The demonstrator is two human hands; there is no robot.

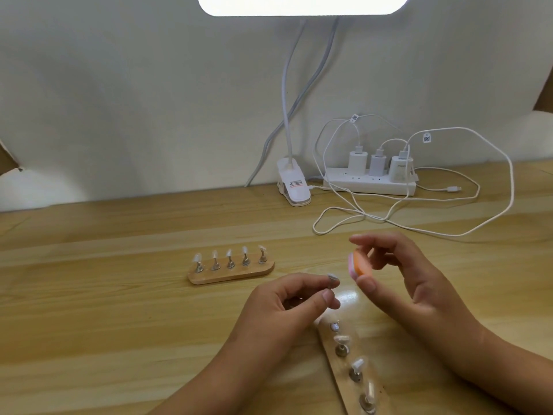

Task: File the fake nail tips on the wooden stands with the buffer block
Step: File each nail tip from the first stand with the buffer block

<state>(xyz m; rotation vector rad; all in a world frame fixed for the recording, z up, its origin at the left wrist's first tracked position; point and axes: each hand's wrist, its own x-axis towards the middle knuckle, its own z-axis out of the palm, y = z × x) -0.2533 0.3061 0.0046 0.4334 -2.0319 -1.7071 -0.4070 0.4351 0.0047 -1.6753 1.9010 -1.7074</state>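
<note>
Hovering above the light wooden table (pixel 119 295), the left hand (pixel 278 307) is pinching a small silver metal peg (pixel 330 287) between thumb and forefinger. Both are clamped on its stem, and a pale translucent fake nail tip (pixel 331 277) is sitting on top of that peg. The right hand (pixel 419 283) is holding a small orange and pink buffer block (pixel 356 265) just to the right of the nail tip. Its thumb is pressing the block's lower end and its curled fingers are closing on the upper end. Block and tip are staying close but apart, with a sliver of table showing between them.

Beneath the two hands a rounded pale wooden stand (pixel 341 377) is running diagonally toward the lower edge. It is carrying three more pegs with clear tips and a bare metal socket (pixel 334 327) at its far end. A second wooden stand (pixel 233 277) of the same shape is lying crosswise farther back and to the left, bearing five upright pegs, each capped with a tip.

Along the back wall a white clip-on lamp base (pixel 294 187) is resting beside a white power strip (pixel 371 184) with three white chargers plugged in. White cables (pixel 508 175) are looping across the table, and the lamp head (pixel 302 4) is glowing at the top.
</note>
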